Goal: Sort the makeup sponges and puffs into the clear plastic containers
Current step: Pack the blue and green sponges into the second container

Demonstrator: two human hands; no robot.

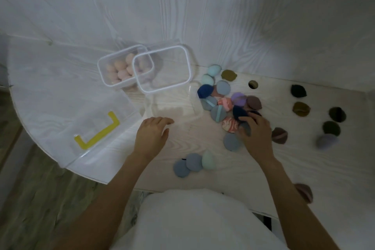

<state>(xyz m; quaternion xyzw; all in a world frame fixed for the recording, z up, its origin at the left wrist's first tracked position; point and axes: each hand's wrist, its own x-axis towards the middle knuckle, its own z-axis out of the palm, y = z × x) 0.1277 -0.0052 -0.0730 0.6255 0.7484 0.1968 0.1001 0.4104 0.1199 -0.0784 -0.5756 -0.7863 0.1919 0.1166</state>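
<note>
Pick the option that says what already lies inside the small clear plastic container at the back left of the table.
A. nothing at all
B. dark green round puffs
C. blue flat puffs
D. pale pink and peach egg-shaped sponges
D: the small clear plastic container holds a cluster of pale pink and peach egg-shaped sponges, while the blue and dark green puffs lie loose on the white table.

You wear a plain white top (194, 221) that fills the lower middle of the view. Both your forearms are bare, with no sleeve reaching them. Your left hand (151, 136) and right hand (256, 136) carry no rings, watch or gloves.
</note>
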